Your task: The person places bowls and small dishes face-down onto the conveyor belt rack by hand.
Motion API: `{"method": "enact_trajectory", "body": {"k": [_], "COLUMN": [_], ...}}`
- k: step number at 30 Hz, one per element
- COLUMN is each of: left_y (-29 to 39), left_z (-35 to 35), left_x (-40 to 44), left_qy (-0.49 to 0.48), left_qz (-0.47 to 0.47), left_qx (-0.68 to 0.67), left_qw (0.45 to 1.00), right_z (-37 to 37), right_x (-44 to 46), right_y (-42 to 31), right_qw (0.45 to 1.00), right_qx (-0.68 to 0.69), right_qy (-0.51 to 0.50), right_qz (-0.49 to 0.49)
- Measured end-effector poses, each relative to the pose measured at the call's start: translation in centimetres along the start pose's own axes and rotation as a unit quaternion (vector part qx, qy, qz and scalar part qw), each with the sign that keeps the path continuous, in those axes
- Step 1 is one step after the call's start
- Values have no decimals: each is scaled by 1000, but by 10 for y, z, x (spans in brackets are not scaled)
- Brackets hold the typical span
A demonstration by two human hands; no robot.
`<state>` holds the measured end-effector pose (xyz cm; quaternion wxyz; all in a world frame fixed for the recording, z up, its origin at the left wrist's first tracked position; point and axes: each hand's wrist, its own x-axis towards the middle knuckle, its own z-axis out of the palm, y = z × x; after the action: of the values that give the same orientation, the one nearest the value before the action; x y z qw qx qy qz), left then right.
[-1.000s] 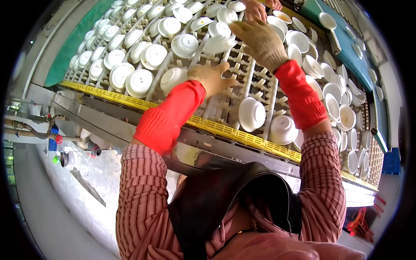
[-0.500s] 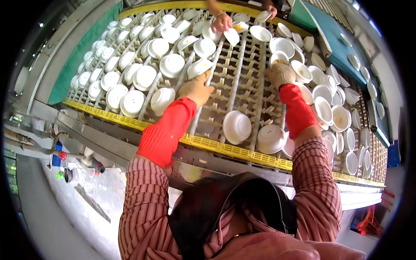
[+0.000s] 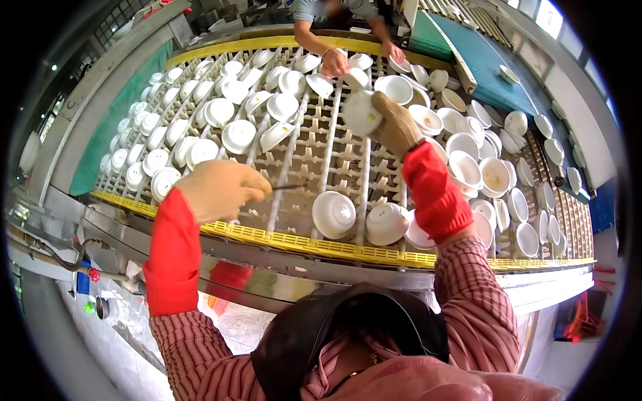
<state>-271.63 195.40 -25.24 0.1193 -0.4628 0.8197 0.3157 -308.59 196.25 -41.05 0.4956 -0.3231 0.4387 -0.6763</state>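
Head-worn view, forward and downward

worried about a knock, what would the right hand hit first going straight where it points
Probably the far white bowl at the other person's hand, just beyond the held bowl in the right hand; depth is unclear, so it might pass above.
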Motion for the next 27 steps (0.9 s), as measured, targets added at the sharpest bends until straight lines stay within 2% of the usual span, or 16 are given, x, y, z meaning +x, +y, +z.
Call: {"method": "enact_trajectory", "body": {"k": [3,4,6,7,8,9,11,13,14,15,16,19,23,24,26,27], "left_y": [29,28,11,6,2,2,32,7,-16,-33,-34,-67,-89,-85,-61,-59], "left_z": [20,32,59,68,79,83,57,49,51,51,47,75,91,86,79,82], "left_x": [38,61,106,114,117,120,110,141,164,181,182,187,174,170,166,172], "left_qy": [-93,-115,-97,-9,78,162,190,373,424,474,340,345,337,316,383,459], "left_qz": [-13,-11,44,89,135,180,106,137,137,136,48,-30,0,10,24,58], "left_qx": [133,184,312,300,286,269,175,214,245,276,211,109,185,166,90,149], "left_qw": [987,976,944,950,946,932,960,892,861,825,915,932,923,934,919,874], "right_z": [31,17,-12,-9,-23,-27,-61,-100,-101,-109,-122,-132,-127,-136,-116,-114], "right_x": [28,34,48,22,8,-6,-33,-44,-56,-55,-52,-54,-57,-50,-47,-47], "right_y": [12,20,36,14,13,-7,-23,-6,-12,-4,11,16,8,10,-1,-4], "right_qw": [993,987,808,738,724,712,647,613,626,583,539,514,523,580,839,870], "right_qx": [98,-105,-525,-643,-662,-697,-756,-775,-775,-809,-839,-850,-842,-798,-535,-481], "right_qy": [-63,-109,-79,-34,38,42,34,65,48,19,-11,-78,-86,-98,63,54], "right_qz": [32,-52,-258,-201,-191,-73,-88,-142,-78,-77,-76,-87,-100,-130,77,93]}}
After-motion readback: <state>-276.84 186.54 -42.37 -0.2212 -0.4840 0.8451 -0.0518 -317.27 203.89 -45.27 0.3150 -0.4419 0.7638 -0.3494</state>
